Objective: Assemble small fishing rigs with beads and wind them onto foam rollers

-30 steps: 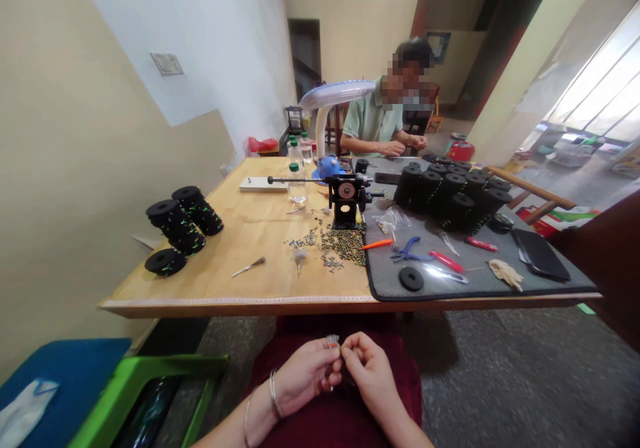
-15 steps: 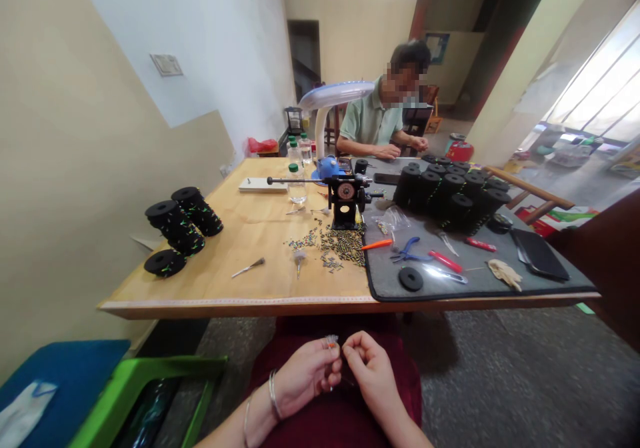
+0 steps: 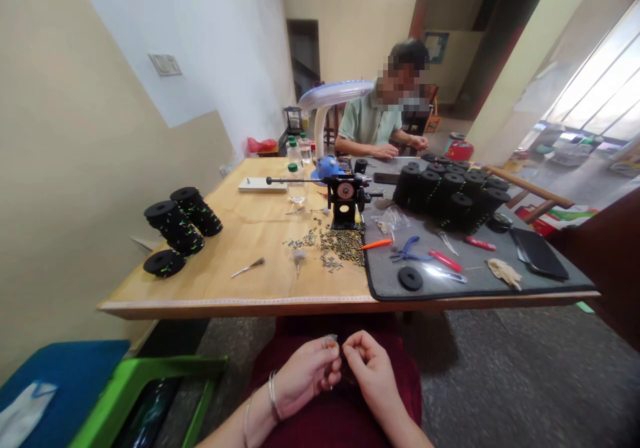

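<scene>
At the far left, low down, a blue seat (image 3: 60, 368) and a green crate (image 3: 145, 385) crowd the space beside the person's knee. Above them the wooden table (image 3: 240, 305) runs its near edge straight across, and a stack of black spools (image 3: 180, 225) sits close to its left border.

Below that edge, over a dark red lap, the left hand (image 3: 305, 375) is clamped on a small bristly bundle (image 3: 330, 342), which stands up from between thumb and forefinger. The right hand (image 3: 373, 371) is just beside it, fingertips curled in toward the bundle; I cannot tell whether they grip anything. Both hands lie well short of the tabletop, with free room above them.

Further right, a grey mat (image 3: 480, 285) reaches the table's near rim, carrying a black disc (image 3: 411, 278) near its front border. Beyond the right hand, open grey floor (image 3: 525, 381) stretches away.
</scene>
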The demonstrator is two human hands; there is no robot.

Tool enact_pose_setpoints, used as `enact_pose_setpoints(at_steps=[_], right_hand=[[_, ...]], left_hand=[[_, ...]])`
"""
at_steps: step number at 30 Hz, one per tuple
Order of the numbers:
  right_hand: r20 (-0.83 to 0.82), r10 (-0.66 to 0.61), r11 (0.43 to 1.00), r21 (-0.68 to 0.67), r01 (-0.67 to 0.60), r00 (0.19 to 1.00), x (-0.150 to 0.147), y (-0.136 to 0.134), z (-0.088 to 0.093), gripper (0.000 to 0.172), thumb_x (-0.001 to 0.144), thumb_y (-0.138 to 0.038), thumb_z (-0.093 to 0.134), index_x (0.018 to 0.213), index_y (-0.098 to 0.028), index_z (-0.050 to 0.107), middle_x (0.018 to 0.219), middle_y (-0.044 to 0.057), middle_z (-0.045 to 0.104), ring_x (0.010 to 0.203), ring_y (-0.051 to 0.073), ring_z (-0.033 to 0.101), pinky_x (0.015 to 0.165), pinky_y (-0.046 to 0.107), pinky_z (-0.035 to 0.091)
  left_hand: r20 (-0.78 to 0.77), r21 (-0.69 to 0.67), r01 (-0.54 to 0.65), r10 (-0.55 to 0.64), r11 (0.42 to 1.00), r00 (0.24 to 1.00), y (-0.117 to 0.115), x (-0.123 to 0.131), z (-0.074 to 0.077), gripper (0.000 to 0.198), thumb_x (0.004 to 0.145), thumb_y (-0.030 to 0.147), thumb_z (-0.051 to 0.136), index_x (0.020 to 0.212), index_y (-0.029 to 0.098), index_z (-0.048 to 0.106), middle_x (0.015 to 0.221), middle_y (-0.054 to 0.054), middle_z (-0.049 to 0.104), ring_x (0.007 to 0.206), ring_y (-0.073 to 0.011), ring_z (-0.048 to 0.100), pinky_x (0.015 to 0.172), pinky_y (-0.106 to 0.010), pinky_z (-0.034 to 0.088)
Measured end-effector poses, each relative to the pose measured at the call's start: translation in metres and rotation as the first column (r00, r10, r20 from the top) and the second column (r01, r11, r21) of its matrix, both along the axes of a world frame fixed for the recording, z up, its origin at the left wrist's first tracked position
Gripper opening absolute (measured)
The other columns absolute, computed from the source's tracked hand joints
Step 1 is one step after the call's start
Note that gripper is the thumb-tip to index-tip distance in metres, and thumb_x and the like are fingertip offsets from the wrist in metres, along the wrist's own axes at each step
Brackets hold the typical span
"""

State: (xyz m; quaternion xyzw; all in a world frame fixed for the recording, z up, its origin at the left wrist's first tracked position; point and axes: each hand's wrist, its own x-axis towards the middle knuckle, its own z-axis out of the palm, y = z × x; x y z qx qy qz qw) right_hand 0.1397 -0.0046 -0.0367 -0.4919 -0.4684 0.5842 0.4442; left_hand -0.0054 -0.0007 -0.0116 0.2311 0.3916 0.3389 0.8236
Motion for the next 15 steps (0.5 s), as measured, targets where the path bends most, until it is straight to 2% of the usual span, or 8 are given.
enact_pose_setpoints(at_steps=[15], right_hand=[[0.019, -0.039, 0.999, 0.012, 0.039, 0.999, -0.0002, 0.0008, 0.0063, 0.034, 0.072, -0.051, 0.063, 0.068, -0.018, 0.055, 0.052, -0.003, 0.056, 0.045, 0.011, 0.049, 0.043, 0.02, 0.036]], left_hand=[[-0.03, 0.034, -0.002, 0.003, 0.999, 1.0, 0.0005, 0.0015, 0.0034, 0.028, 0.069, 0.033, 0.07, 0.07, 0.015, 0.048, 0.06, 0.003, 0.051, 0.048, -0.0059, 0.047, 0.046, -0.021, 0.018]])
